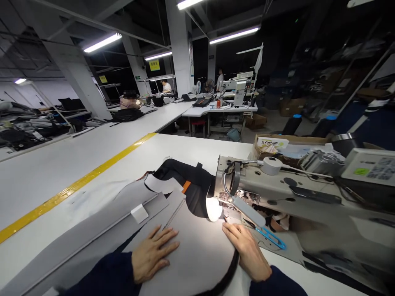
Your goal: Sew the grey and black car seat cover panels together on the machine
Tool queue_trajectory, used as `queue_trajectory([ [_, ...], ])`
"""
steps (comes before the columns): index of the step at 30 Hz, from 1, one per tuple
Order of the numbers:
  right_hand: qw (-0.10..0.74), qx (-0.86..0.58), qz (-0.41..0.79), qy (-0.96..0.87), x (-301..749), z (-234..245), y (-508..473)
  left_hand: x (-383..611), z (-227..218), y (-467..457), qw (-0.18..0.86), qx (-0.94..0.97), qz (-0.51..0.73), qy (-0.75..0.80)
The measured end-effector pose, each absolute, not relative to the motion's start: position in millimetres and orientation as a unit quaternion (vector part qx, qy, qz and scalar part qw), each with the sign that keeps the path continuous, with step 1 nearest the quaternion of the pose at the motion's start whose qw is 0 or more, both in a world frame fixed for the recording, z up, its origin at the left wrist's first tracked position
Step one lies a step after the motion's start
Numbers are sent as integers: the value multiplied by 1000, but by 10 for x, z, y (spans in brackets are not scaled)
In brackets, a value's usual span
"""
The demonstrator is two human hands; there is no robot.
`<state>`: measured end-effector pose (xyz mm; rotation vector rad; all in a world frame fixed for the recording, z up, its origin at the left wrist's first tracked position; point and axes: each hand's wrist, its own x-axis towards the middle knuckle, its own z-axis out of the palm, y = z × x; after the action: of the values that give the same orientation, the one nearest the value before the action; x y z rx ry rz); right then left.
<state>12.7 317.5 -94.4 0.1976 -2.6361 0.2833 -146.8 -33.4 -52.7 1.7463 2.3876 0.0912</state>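
Observation:
My left hand (pixel 152 254) lies flat, fingers spread, on a grey fabric panel (pixel 197 242) spread over the white table. My right hand (pixel 247 250) rests on the panel's right edge, fingers stretched toward the needle area of a grey industrial sewing machine (pixel 277 189). A black piece with an orange tab (pixel 193 189) lies under and behind the machine head, brightly lit by its lamp. Blue-handled thread snips (pixel 273 238) lie just right of my right hand.
A long white table with a yellow stripe (pixel 77 187) stretches to the left. Grey strips (pixel 92 230) lie stacked at the left. A cardboard box (pixel 277 146) and a control panel (pixel 370 166) sit behind the machine. Other people work at distant stations (pixel 166 87).

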Motion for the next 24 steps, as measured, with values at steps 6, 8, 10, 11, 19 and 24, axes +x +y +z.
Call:
queue_trajectory([
  [6, 256, 15, 26, -966, 111, -807, 2730, -2041, -134, 192, 69, 573, 13, 816],
  [8, 264, 10, 22, -964, 101, -791, 2615, -2020, -91, 540, 42, 584, 22, 811],
  [10, 274, 12, 46, -961, 130, -815, 2547, -1958, -121, 889, 24, 613, 28, 789],
  [11, 282, 13, 70, -957, 170, -846, 2531, -1939, -142, 1038, 14, 623, 31, 781],
  [19, 196, -151, 521, -817, 594, -1105, 2548, -1912, 514, 1228, -2, 643, -133, 754],
  [24, 195, -114, 502, -835, 113, -876, 2276, -1143, 1042, 1276, 131, 563, -69, 813],
])
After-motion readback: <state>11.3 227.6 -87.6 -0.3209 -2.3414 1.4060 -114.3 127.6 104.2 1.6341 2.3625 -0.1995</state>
